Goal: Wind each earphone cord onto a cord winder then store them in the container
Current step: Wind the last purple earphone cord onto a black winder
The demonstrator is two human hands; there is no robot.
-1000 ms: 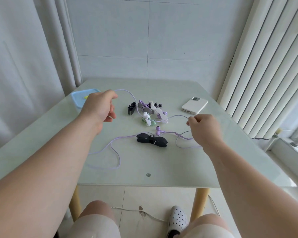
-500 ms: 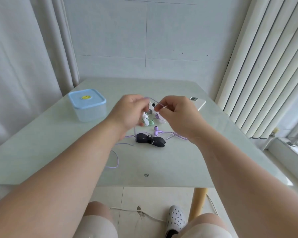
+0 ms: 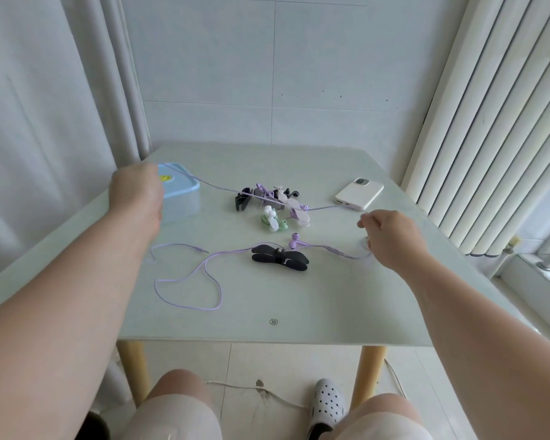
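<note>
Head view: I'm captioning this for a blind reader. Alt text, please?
Two bare hands stretch a purple earphone cord taut above a pale table, the left hand near a blue-lidded container, the right hand near a white phone. A black cord winder lies between them, before a pile of other earphones.

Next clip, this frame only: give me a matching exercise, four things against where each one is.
Things:
1. container
2. phone
3. black cord winder
4. purple cord

Places:
a. partly taut in the air between the left hand and the right hand
b. far right of the table
c. mid-table, in front of the earphone heap
d. left edge, partly behind the left hand

Pairs: 1-d; 2-b; 3-c; 4-a
</note>
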